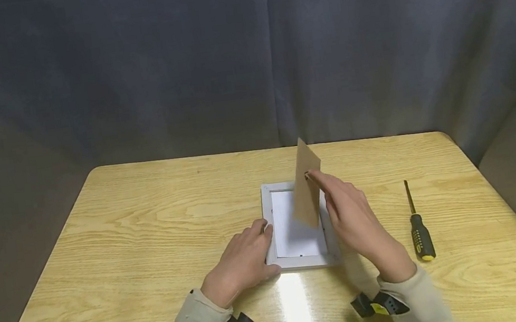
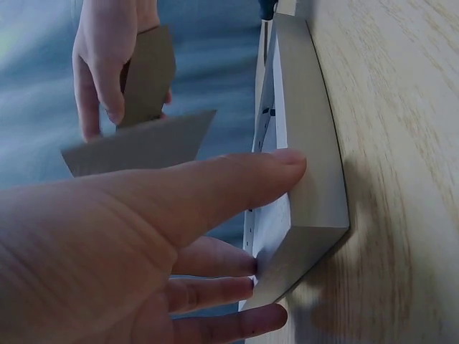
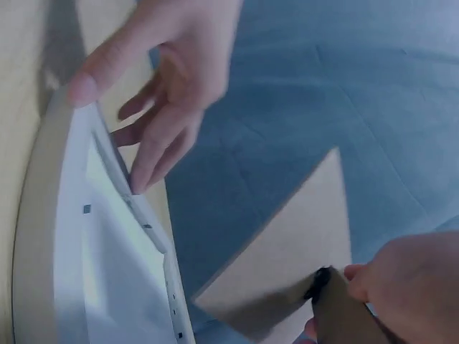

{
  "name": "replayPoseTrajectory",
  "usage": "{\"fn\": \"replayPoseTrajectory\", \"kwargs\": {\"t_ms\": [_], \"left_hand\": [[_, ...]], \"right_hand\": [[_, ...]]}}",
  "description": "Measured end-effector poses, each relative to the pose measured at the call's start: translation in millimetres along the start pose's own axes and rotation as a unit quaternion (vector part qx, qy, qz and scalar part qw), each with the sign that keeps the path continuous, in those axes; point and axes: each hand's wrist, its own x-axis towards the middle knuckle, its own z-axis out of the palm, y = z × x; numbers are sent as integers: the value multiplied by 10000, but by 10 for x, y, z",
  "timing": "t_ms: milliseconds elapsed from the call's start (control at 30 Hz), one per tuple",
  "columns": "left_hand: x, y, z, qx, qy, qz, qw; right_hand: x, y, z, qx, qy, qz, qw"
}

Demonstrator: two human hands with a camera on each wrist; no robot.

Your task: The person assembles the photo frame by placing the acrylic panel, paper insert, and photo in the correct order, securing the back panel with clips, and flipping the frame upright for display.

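Note:
A white picture frame point(image 1: 305, 262) lies face down on the table, with a white sheet point(image 1: 290, 234) showing inside it. My left hand point(image 1: 244, 262) holds the frame's near left corner, the thumb point(image 2: 276, 168) on the near outer side and the fingers along the left side. Above the frame, a brown backing board point(image 1: 305, 198) is tilted up in the air. My right hand point(image 1: 357, 218) grips the board by its stand leg point(image 3: 344, 312), which joins it at a black hinge point(image 3: 320, 281). Part of the leg is hidden behind the right hand.
A screwdriver point(image 1: 420, 235) with a black and yellow handle lies to the right of the right hand. The wooden table point(image 1: 150, 221) ends at a dark curtain point(image 1: 180, 69) behind. Both wrists carry black straps.

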Motion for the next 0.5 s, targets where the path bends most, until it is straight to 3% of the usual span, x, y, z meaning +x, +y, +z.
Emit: {"fn": "replayPoseTrajectory", "kwargs": {"t_ms": [133, 300, 500], "left_hand": [[-1, 4, 1, -58, 44, 17, 10000], [1, 2, 7, -98, 82, 40, 9999], [-2, 1, 6, -68, 61, 19, 10000]], "right_hand": [[33, 82, 6, 879, -102, 167, 9959], [56, 137, 26, 1836, 134, 792, 9797], [66, 167, -1, 2144, 470, 544, 9741]]}}
